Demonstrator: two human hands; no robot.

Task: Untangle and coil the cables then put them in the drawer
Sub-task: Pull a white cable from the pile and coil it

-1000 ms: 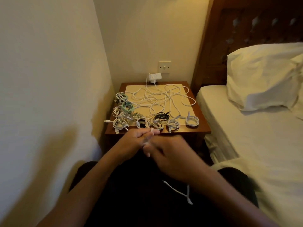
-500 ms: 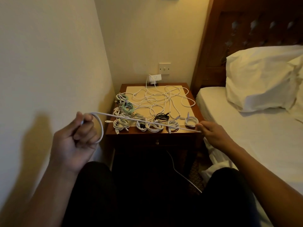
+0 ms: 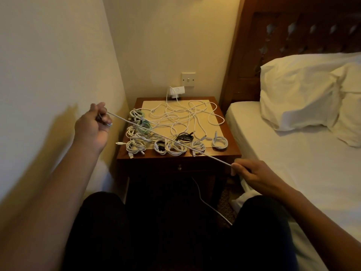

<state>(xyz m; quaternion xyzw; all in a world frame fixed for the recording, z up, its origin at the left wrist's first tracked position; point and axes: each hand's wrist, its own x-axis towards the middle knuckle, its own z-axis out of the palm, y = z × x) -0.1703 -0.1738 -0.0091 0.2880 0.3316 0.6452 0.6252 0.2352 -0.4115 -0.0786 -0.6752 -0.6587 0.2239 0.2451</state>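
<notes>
Left hand (image 3: 92, 125) and right hand (image 3: 252, 173) stretch white cable (image 3: 170, 140) taut.

Nightstand (image 3: 233, 150) centre frame, wall left, bed (image 3: 293, 153) right. Cable tangle (image 3: 183, 118) on rear of top; coiled cables (image 3: 175, 148) along front edge. Taut cable (image 3: 214, 157) crosses before coils, left hand (image 3: 93, 126) mid-left to right hand (image 3: 252, 173) right of centre. Pillow (image 3: 302, 90) upper right.

Wooden nightstand (image 3: 232, 151): beige mat (image 3: 214, 132), coiled cables (image 3: 175, 148), tangled white cable (image 3: 185, 118).

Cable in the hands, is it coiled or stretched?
Stretched: the cable runs straight and taut from the left hand to the right hand.
</notes>
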